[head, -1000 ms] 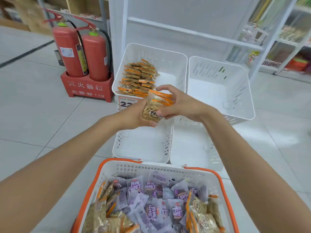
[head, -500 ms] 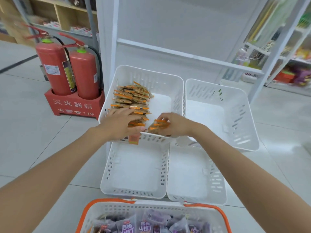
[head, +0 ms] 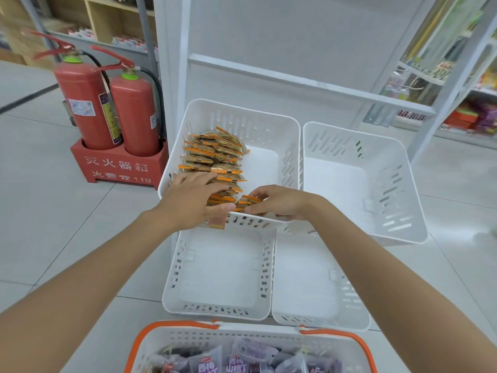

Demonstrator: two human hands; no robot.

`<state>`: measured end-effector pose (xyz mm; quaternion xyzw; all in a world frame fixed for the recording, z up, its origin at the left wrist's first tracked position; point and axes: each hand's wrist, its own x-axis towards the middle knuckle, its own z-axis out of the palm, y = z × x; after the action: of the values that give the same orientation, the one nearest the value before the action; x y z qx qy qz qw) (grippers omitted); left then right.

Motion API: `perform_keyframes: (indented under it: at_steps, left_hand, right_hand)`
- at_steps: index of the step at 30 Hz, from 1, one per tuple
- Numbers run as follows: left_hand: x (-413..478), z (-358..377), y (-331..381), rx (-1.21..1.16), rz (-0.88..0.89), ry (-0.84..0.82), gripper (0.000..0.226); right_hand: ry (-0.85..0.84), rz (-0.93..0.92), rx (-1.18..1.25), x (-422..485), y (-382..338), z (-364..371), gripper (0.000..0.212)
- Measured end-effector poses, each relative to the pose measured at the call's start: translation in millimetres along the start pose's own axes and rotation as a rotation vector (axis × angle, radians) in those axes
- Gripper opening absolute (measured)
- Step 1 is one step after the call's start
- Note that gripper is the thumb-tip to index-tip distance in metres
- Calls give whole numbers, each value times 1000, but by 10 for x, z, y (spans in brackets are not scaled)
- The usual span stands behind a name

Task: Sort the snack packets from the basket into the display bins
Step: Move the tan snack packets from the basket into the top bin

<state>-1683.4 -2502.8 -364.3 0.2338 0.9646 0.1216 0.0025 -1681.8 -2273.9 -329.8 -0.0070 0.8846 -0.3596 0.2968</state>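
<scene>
Closest to you, at the bottom edge of the view, sits the basket (head: 172,325) with its orange rim. Purple packets (head: 236,364) fill what shows of it, too cut off to count.

Just beyond it, two white bins lie side by side with their inner walls touching: the lower left bin (head: 172,278) and the lower right bin (head: 349,300).

Past these, both your forearms reach forward to the near rim of the upper left bin (head: 255,122). Your right hand (head: 282,201) pinches a bunch of packets (head: 248,201) between thumb and fingertips. Their orange edges poke out to the left of your fingers, just over the near rim and just beside the near end of the row. You cannot tell how many are in the bunch.

Your left hand (head: 191,203) lies palm down on that near end. Its fingers are fairly straight across the top of the row of packets (head: 215,160), and its thumb stretches along the front toward your right hand.

The row runs up the bin's left side toward its far wall, the packets standing on edge and packed too tightly to count. A small orange tag (head: 216,222) hangs on the bin's front, below your left hand.

To the right stands the upper right bin (head: 390,184), making four bins in all. Behind them rises a white shelf frame (head: 295,82).

Far left, two red fire extinguishers (head: 86,103) stand upright in a red stand (head: 118,168).
</scene>
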Motion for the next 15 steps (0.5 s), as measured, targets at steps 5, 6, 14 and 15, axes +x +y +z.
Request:
perform_keyframes:
  at_steps: [5, 6, 14, 15]
  left_hand:
    - [-56, -60, 99, -51, 3, 97, 83]
    - [-73, -73, 136, -62, -2, 128, 73]
    - [-392, -109, 385, -267, -30, 363, 38]
    - [-458, -101, 440, -310, -27, 369, 34]
  right_hand:
    - [101, -137, 24, -72, -6, 114, 41]
    - [122, -144, 5, -91, -14, 131, 42]
    - [507, -309, 41, -300, 42, 340, 38]
    - [589, -346, 49, -388, 88, 396, 33]
